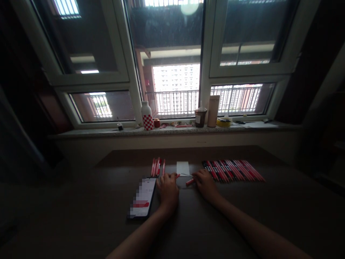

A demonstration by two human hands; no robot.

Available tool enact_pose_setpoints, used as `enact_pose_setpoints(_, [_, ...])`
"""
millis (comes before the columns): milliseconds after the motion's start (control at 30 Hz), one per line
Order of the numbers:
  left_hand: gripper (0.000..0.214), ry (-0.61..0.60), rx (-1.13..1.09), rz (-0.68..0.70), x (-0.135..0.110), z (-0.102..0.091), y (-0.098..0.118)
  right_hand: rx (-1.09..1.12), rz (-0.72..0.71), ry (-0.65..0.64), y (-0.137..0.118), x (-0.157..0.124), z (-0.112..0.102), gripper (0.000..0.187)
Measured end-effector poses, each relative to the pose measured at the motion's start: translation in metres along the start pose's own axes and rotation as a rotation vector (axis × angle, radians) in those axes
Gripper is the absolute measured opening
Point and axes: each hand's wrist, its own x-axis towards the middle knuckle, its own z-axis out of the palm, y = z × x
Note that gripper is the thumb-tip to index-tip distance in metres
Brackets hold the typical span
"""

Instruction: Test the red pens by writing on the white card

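My left hand (pixel 169 189) is closed on a small red-pink pen piece (pixel 178 176) that pokes out past its fingertips. Across from it, my right hand (pixel 205 182) has its fingers closed around a pink pen barrel (pixel 190 182). A thin pale rod, like a pen refill (pixel 185 175), spans the gap between the hands; which hand grips it I cannot tell. Just behind them lies a white square of paper (pixel 183 168). Several red pens (pixel 155 167) lie beyond my left hand, and a long row of red, pink and black pens (pixel 233 170) extends to the right of my right hand.
A phone (pixel 142 198) with its screen lit lies left of my left hand on the dark table (pixel 88 216). Along the windowsill (pixel 172 131) stand a checked bottle (pixel 147 116), a drink cup (pixel 200 118), a tall tumbler (pixel 213 111) and a yellow tape roll (pixel 223 122).
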Motion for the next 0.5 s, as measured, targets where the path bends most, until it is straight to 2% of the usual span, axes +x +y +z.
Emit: enact_pose_setpoints(500, [0.032,0.034,-0.048,0.026,0.0016,0.0044,-0.0037,-0.018,0.003,-0.015,-0.0052,0.0001,-0.0021,0.017])
